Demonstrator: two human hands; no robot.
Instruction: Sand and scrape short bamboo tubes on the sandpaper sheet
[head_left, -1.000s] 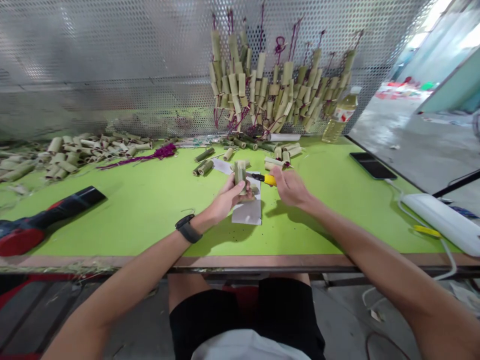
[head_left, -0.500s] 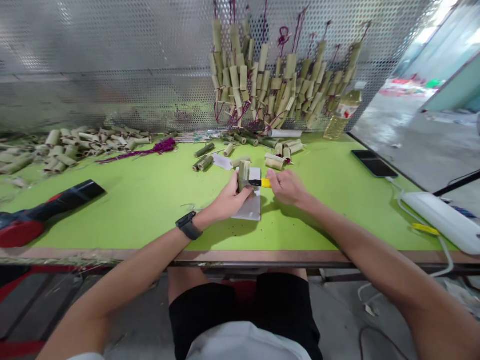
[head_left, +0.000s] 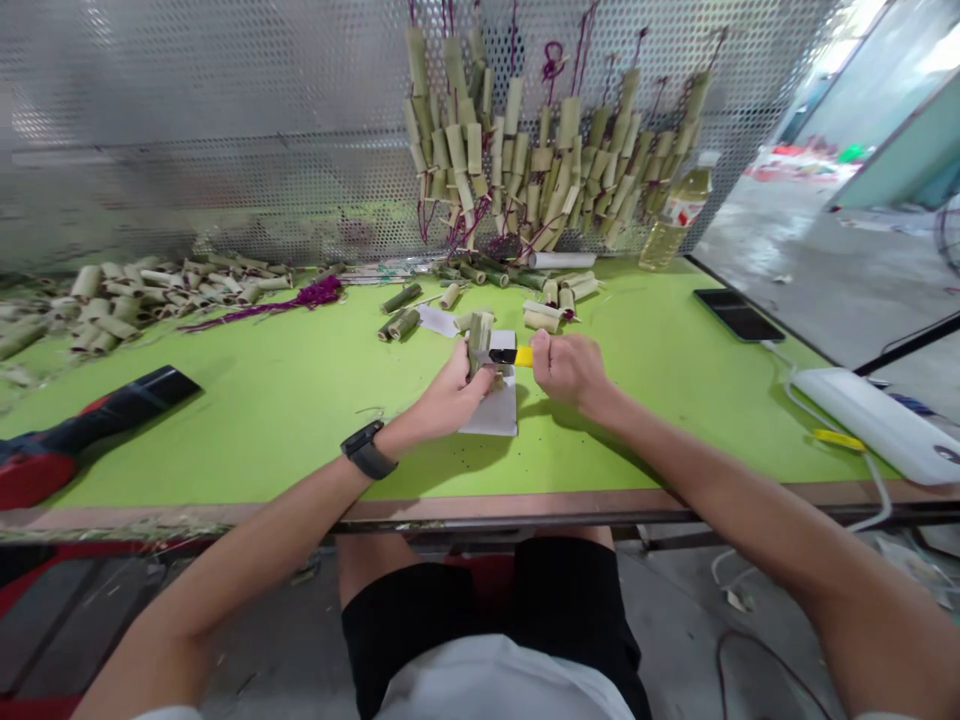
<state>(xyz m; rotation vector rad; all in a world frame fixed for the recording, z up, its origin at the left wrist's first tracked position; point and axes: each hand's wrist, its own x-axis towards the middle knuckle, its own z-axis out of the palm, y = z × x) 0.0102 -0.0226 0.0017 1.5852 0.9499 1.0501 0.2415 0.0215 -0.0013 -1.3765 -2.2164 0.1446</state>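
Observation:
My left hand [head_left: 452,392] is closed around a short green bamboo piece [head_left: 478,332], which stands upright over a pale board [head_left: 496,415]. My right hand [head_left: 574,368] makes a fist on the yellow handle of a utility knife [head_left: 523,357]. The black front of the knife points left, and its blade meets the bamboo near my left thumb. How deep the blade sits cannot be made out. Just behind my hands lie several cut bamboo tubes [head_left: 541,317] and a small white paper [head_left: 437,320].
Bamboo strings [head_left: 525,160] hang on the perforated metal panel [head_left: 225,110]. A tube pile [head_left: 142,290], purple cord [head_left: 319,291] and red-black power tool [head_left: 97,425] lie left. At right are an oil bottle [head_left: 677,215], phone [head_left: 737,315] and white power bank-like box [head_left: 874,420].
The whole view has shifted slightly. The knife blade now sits a little higher on the bamboo, and my left thumb has moved slightly. Both hands keep their holds.

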